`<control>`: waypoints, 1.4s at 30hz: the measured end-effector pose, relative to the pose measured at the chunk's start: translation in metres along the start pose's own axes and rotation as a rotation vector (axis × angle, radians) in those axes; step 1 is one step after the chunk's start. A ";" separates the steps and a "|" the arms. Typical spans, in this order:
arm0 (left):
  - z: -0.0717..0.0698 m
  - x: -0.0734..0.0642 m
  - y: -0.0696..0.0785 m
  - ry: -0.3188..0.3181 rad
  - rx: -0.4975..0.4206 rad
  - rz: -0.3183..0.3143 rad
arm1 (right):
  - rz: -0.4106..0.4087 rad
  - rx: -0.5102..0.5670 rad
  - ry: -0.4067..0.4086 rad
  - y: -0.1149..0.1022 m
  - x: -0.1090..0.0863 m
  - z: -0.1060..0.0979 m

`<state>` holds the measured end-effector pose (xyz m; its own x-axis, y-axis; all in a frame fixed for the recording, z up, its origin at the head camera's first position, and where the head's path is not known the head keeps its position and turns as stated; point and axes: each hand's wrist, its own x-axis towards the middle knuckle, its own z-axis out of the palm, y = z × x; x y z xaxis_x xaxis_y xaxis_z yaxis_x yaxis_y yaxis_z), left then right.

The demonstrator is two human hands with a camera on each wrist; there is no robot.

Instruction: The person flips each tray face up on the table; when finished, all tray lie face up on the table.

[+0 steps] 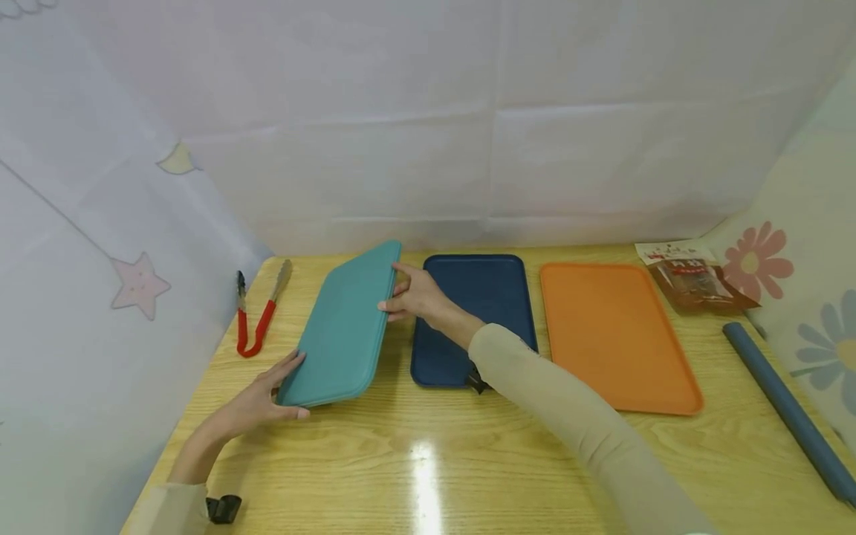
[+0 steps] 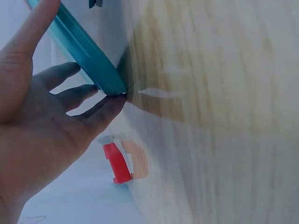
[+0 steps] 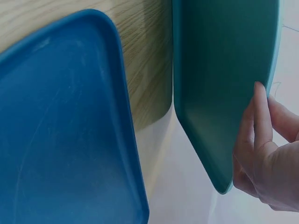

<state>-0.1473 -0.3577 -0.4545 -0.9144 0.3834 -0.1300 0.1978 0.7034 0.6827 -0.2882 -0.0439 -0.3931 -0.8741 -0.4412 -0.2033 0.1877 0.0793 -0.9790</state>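
A teal tray (image 1: 344, 327) is tilted up from the table, its right long edge raised and its left side low. My right hand (image 1: 424, 299) pinches that raised edge, fingers on one face and thumb on the other, as the right wrist view shows. At the near left corner, my left hand (image 1: 250, 405) holds the tray with its fingers along the low edge and its thumb by the near edge. In the left wrist view, fingertips (image 2: 114, 103) meet the tray's corner close to the tabletop. A dark blue tray (image 1: 471, 319) lies flat under my right forearm.
Red-handled tongs (image 1: 249, 340) lie left of the teal tray. An orange tray (image 1: 611, 338) lies right of the blue one. Behind it on the right sits a brown food packet (image 1: 698, 286), with a long blue-grey roll (image 1: 782, 405) along the right edge. Printed cloth walls (image 1: 428, 148) surround the table.
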 end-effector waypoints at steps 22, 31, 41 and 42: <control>0.021 -0.012 0.026 0.139 -0.018 -0.140 | -0.057 0.115 0.029 -0.020 -0.014 -0.002; 0.034 -0.015 0.039 0.229 -0.078 -0.155 | -0.081 0.213 0.023 -0.029 -0.018 -0.001; 0.047 -0.019 0.053 0.302 -0.279 -0.198 | -0.121 0.286 0.024 -0.038 -0.022 0.006; 0.048 -0.019 0.055 0.308 -0.293 -0.204 | -0.124 0.290 0.022 -0.038 -0.022 0.006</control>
<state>-0.1017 -0.2978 -0.4492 -0.9952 0.0280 -0.0937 -0.0647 0.5301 0.8455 -0.2732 -0.0430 -0.3511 -0.9073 -0.4115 -0.0865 0.1967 -0.2335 -0.9522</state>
